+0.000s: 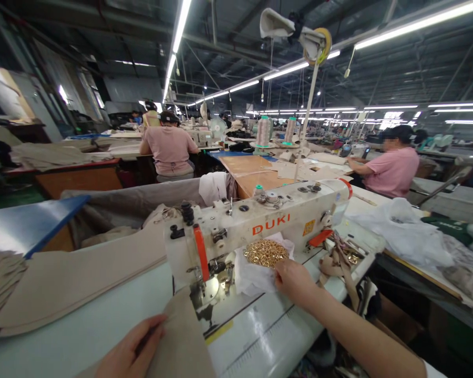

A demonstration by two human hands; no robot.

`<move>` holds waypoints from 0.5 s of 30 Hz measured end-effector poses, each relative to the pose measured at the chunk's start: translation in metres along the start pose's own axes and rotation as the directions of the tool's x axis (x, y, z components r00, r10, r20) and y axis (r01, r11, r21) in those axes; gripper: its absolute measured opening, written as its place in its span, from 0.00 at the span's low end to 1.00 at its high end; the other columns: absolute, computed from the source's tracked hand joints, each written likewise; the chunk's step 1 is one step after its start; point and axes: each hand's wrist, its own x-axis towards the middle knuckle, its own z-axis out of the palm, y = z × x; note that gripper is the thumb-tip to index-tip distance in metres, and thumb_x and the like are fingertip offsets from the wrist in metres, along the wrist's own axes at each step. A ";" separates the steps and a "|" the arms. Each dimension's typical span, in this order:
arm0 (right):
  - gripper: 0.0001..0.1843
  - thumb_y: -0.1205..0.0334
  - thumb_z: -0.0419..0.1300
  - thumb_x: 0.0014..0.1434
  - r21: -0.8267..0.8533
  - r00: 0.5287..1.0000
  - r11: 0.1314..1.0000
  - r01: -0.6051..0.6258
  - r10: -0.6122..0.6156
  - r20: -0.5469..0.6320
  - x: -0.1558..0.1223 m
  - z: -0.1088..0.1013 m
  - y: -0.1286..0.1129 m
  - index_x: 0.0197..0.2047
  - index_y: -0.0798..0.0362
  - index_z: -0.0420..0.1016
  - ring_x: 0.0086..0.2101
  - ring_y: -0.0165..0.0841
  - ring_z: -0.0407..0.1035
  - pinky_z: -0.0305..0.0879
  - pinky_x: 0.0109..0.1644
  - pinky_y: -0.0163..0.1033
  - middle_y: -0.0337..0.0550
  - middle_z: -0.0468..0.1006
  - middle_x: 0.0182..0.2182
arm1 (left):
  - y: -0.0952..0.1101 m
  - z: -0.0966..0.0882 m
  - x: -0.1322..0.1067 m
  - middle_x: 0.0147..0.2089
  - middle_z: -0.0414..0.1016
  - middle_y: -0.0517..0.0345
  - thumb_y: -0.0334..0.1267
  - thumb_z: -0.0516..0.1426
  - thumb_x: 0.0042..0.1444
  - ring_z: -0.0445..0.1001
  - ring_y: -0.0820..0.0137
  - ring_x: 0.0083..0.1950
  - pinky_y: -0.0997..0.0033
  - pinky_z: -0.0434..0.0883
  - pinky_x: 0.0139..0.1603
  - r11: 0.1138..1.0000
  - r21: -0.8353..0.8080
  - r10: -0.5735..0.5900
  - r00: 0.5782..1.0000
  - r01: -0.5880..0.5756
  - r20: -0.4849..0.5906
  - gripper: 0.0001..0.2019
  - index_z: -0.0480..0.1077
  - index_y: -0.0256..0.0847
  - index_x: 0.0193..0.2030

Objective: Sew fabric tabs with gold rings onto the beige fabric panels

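My left hand rests at the bottom edge, fingers closed on a beige fabric piece that runs up to the needle of the white sewing machine. My right hand reaches under the machine arm to a pile of small gold metal rings lying on a white bag; its fingertips are bunched at the pile's edge, and whether they hold a ring is hidden.
Long beige fabric strips lie on the white table to the left, with a stack at the far left. A clear plastic bag sits right. Two people in pink shirts work at other tables behind.
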 end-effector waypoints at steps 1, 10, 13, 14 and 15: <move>0.10 0.77 0.53 0.51 0.014 1.000 1.000 0.019 -0.019 -0.009 -0.003 -0.001 0.000 0.29 0.57 0.73 0.34 0.37 0.71 0.64 0.36 0.36 0.49 0.77 0.30 | 0.002 -0.001 -0.001 0.38 0.81 0.59 0.49 0.47 0.50 0.79 0.61 0.40 0.66 0.74 0.43 1.000 -0.006 0.000 1.000 0.000 -0.003 0.18 0.74 0.45 0.37; 0.07 0.71 0.53 0.55 0.599 0.926 0.725 0.339 -0.145 -0.348 -0.051 -0.016 -0.026 0.30 0.53 0.70 0.30 0.30 0.69 0.65 0.35 0.32 0.41 0.75 0.27 | 0.015 -0.004 -0.011 0.37 0.81 0.60 0.43 0.48 0.54 0.78 0.63 0.40 0.69 0.73 0.43 0.997 -0.074 0.033 0.999 -0.035 -0.034 0.14 0.74 0.45 0.37; 0.07 0.70 0.54 0.54 0.641 0.916 0.674 0.368 -0.142 -0.376 -0.057 -0.016 -0.037 0.30 0.53 0.71 0.31 0.31 0.71 0.66 0.36 0.32 0.41 0.76 0.28 | 0.016 -0.004 -0.013 0.39 0.81 0.60 0.43 0.48 0.54 0.77 0.63 0.42 0.68 0.72 0.45 0.995 -0.090 0.038 0.999 -0.041 -0.031 0.14 0.74 0.45 0.38; 0.06 0.70 0.54 0.54 0.650 0.911 0.659 0.378 -0.142 -0.386 -0.058 -0.016 -0.040 0.30 0.53 0.72 0.31 0.31 0.72 0.67 0.37 0.32 0.41 0.77 0.28 | 0.016 -0.004 -0.013 0.39 0.80 0.60 0.43 0.48 0.54 0.77 0.63 0.42 0.68 0.72 0.46 0.994 -0.097 0.039 0.999 -0.041 -0.027 0.14 0.74 0.45 0.38; 0.06 0.70 0.55 0.54 0.658 0.905 0.643 0.392 -0.143 -0.399 -0.058 -0.015 -0.042 0.31 0.53 0.72 0.31 0.31 0.72 0.67 0.37 0.32 0.42 0.77 0.29 | 0.016 -0.004 -0.013 0.39 0.80 0.60 0.43 0.48 0.54 0.77 0.63 0.42 0.68 0.72 0.46 0.994 -0.106 0.038 0.999 -0.040 -0.024 0.14 0.74 0.45 0.38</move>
